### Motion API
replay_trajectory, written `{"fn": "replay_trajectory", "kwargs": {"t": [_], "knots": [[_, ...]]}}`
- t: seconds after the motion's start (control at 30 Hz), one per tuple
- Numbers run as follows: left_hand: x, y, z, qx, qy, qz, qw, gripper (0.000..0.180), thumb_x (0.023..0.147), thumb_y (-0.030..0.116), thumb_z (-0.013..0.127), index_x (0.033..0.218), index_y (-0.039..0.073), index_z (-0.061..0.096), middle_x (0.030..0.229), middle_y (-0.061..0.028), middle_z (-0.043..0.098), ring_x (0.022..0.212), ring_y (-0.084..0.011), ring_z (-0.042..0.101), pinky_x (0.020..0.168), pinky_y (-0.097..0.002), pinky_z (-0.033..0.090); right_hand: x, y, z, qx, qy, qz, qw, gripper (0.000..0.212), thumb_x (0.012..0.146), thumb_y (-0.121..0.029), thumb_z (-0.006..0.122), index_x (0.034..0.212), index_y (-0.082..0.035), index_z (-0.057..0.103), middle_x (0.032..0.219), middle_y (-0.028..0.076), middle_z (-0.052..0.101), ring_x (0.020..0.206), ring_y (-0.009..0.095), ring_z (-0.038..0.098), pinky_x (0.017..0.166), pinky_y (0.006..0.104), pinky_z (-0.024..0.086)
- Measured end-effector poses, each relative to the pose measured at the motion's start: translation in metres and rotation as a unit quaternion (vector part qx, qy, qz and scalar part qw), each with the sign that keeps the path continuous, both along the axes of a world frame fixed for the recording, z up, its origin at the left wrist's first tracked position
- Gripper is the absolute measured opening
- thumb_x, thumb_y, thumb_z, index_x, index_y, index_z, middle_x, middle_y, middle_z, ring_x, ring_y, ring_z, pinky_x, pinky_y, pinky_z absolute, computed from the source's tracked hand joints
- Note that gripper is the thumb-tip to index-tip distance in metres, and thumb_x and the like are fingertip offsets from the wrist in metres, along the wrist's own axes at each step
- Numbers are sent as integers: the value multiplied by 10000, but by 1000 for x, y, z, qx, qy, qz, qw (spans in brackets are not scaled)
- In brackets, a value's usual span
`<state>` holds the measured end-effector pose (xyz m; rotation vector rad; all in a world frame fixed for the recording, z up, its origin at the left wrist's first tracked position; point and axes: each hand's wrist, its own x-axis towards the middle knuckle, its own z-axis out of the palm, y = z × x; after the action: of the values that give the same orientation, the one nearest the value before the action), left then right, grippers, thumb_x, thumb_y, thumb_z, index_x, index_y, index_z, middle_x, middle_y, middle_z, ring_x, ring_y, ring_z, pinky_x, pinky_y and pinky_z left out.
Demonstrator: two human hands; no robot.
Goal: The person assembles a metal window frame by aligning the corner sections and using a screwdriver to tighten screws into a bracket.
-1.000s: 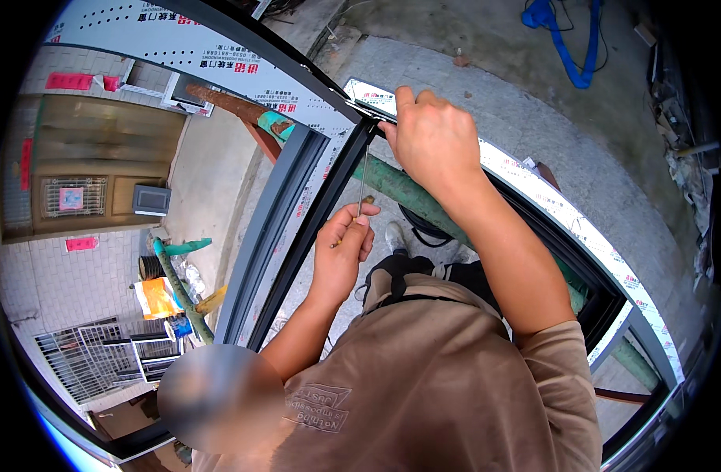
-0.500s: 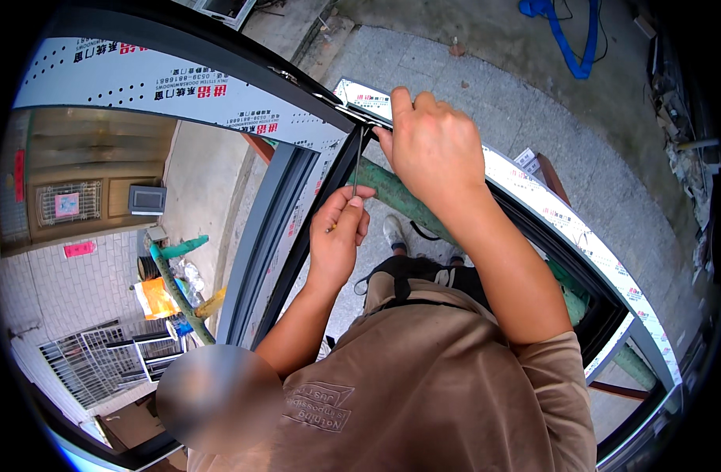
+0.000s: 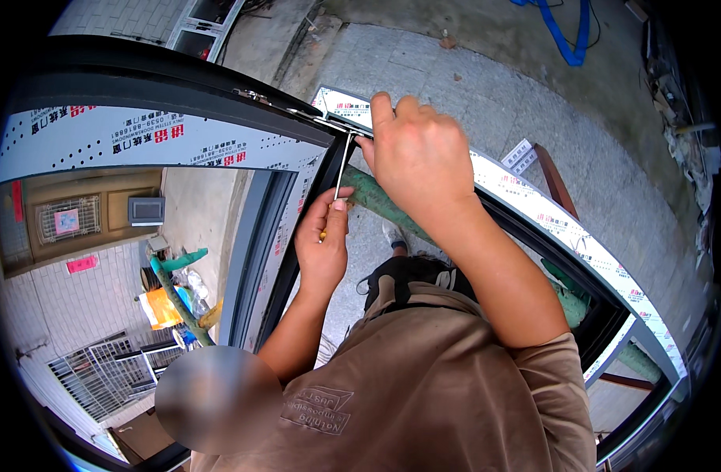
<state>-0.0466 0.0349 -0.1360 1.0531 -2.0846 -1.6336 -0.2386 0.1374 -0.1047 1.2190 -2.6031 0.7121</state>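
My left hand [image 3: 323, 240] is closed around a thin metal rod tool [image 3: 344, 165]. A yellowish end pokes out below the fingers, and the rod's upper end meets the metal hinge hardware [image 3: 337, 123] at the frame corner. The tool's exact kind does not show. My right hand [image 3: 423, 153] is closed over the edge of the window sash [image 3: 526, 189], just right of that hardware; its palm and some fingertips are hidden. White printed protective film covers the sash and the dark window frame [image 3: 211, 141] it joins.
A green pipe [image 3: 376, 203] runs beneath the sash, above the paving. Another green pole [image 3: 176, 287] stands at left by an orange-and-white bag [image 3: 160, 308]. A blue strap [image 3: 565, 35] lies on the ground at the far right. A brick wall [image 3: 46, 307] with a barred window is left.
The view has shifted, so the frame corner and both hands appear slightly farther left. More of the rod shows above my left hand. Both grips stay the same.
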Motion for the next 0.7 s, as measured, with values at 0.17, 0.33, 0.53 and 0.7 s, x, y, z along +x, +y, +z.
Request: {"fn": "replay_trajectory", "kwargs": {"t": [0.17, 0.33, 0.53, 0.7], "knots": [[-1, 3, -3, -105, -23, 5, 994, 285, 1197, 185, 603, 1363, 3, 747, 962, 8, 693, 878, -65, 584, 802, -273, 512, -1, -1, -5, -24, 2, -6, 1000, 425, 888, -372, 897, 1078, -71, 664, 882, 98, 688, 793, 278, 754, 683, 401, 610], [-2, 3, -8, -152, -29, 8, 988, 268, 1193, 172, 608, 1347, 6, 751, 981, -3, 705, 867, -65, 571, 789, -266, 499, -1, -2, -6, -34, 3, -7, 999, 425, 887, -373, 897, 1072, -70, 663, 879, 86, 683, 794, 257, 749, 686, 384, 602], [-5, 6, -5, -200, -51, 6, 978, 282, 1193, 166, 607, 1358, -19, 741, 1043, -43, 746, 903, -87, 611, 822, -271, 518, -2, -2, -6, -27, 4, -9, 1000, 428, 889, -372, 895, 1081, -71, 660, 872, 74, 668, 784, 244, 737, 680, 375, 590], [-9, 9, -5, -253, -53, -7, 966, 327, 1192, 148, 611, 1417, -67, 710, 1202, -103, 811, 1018, -112, 683, 923, -287, 561, -2, -2, -6, -42, -6, -3, 999, 423, 890, -366, 895, 1080, -72, 657, 877, 74, 668, 790, 243, 736, 685, 379, 584]]}}
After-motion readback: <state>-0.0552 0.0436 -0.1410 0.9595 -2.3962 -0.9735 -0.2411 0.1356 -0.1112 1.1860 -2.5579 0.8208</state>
